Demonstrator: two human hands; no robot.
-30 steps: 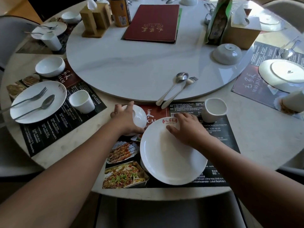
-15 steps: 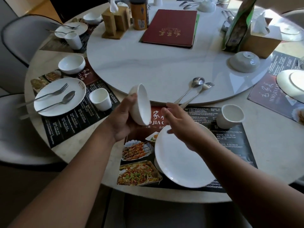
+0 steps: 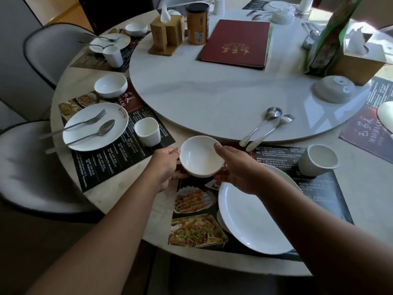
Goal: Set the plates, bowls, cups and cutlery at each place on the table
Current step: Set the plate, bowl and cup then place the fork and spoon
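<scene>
A small white bowl (image 3: 200, 156) is held upright just above the near placemat (image 3: 325, 188). My left hand (image 3: 168, 165) grips its left side, and my right hand (image 3: 236, 167) holds its right side with the thumb at the rim. A large white plate (image 3: 253, 218) lies on the placemat under my right wrist. A white cup (image 3: 318, 159) stands at the mat's far right. A spoon (image 3: 262, 124) and fork (image 3: 272, 130) lie on the turntable's (image 3: 212, 99) near edge, just beyond the bowl.
The place to the left holds a plate with fork and spoon (image 3: 95, 126), a cup (image 3: 147, 132) and a bowl (image 3: 110, 85). An upturned bowl (image 3: 333, 88), red menu (image 3: 236, 42), tissue boxes and a canister sit on the turntable. Grey chairs (image 3: 32, 162) stand at the left.
My left hand lifted the upside-down bowl off the mat and turned it through its side to upright. My right hand left the plate and took the bowl's right side.
</scene>
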